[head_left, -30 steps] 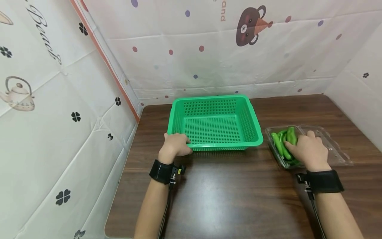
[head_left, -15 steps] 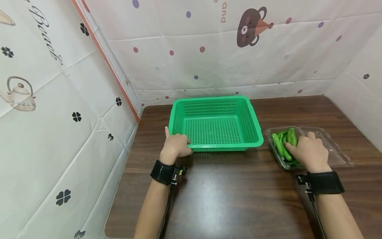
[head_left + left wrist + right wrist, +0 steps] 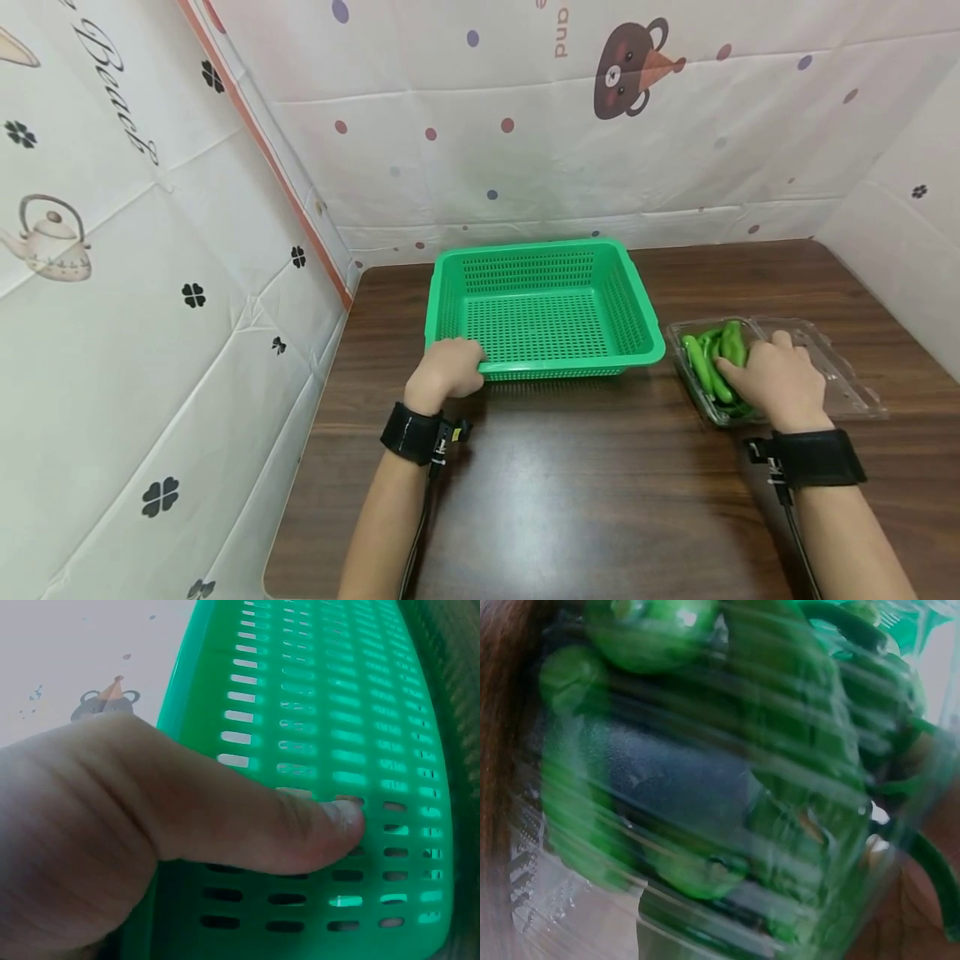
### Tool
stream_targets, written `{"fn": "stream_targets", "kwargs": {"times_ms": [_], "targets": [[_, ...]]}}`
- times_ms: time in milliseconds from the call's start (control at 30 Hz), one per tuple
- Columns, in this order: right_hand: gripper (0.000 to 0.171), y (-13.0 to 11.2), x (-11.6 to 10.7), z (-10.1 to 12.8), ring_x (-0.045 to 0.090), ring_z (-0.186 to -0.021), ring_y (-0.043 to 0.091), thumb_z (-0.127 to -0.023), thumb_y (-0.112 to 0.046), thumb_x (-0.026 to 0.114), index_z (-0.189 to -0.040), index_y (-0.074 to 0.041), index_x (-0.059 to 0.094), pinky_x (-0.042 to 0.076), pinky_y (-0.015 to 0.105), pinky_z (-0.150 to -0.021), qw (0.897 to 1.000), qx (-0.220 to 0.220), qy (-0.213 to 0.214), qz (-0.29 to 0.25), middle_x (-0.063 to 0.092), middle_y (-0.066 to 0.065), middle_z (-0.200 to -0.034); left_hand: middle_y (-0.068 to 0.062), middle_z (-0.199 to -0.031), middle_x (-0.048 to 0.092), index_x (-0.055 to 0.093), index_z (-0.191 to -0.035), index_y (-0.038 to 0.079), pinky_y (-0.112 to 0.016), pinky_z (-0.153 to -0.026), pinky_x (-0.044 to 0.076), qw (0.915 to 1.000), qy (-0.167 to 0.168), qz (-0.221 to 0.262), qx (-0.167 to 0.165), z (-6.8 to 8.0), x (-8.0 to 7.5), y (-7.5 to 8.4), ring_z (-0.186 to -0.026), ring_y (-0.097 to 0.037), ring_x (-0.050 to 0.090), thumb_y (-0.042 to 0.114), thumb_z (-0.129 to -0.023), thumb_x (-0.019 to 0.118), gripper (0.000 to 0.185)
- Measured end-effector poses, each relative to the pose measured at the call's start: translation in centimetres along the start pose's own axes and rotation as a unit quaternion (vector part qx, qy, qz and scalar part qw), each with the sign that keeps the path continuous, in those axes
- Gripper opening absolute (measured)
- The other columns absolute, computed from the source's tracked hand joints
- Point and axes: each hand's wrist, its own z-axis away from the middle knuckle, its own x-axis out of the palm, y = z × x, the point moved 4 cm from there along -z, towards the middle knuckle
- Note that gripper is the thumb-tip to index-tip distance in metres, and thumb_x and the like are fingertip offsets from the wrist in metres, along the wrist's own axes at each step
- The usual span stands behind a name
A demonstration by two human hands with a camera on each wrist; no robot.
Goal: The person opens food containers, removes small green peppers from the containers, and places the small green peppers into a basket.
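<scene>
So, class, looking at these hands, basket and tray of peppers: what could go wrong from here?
1. The clear tray is light and open; the right hand could drag it while lifting the green peppers.
2. The left hand has only a corner grip on the green basket, which may pivot.

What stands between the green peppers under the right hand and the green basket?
Nothing visible. Only bare table separates the peppers in their clear tray from the empty basket; the right hand already rests on them.
</scene>
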Motion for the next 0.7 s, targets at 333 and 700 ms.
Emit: {"fn": "stream_targets", "kwargs": {"times_ms": [333,700], "targets": [[0.068,-0.4,0.05,0.11,0.042,-0.098,0.059,-0.102,-0.053,0.048,-0.08,0.009,0.066,0.043,0.058,-0.053,1.0,-0.005,-0.001,0.003,0.038,0.038,-0.112,-0.005,-0.13,0.071,0.067,-0.137,0.022,-0.028,-0.055,0.027,0.9998,-0.008,0.015,0.008,-0.19,0.34,-0.35,-0.062,-0.012,0.035,0.009,-0.094,0.058,0.046],[0.067,-0.48,0.0,0.04,0.042,-0.096,0.055,-0.102,-0.054,0.046,-0.078,0.005,0.065,0.042,0.056,-0.054,1.0,-0.002,-0.01,0.005,0.037,0.036,-0.109,0.0,-0.135,0.068,0.068,-0.136,0.024,-0.033,-0.067,0.038,0.9999,-0.008,0.011,0.003,-0.43,0.33,-0.4,-0.08,-0.015,0.056,0.026,-0.094,0.067,0.042]]}}
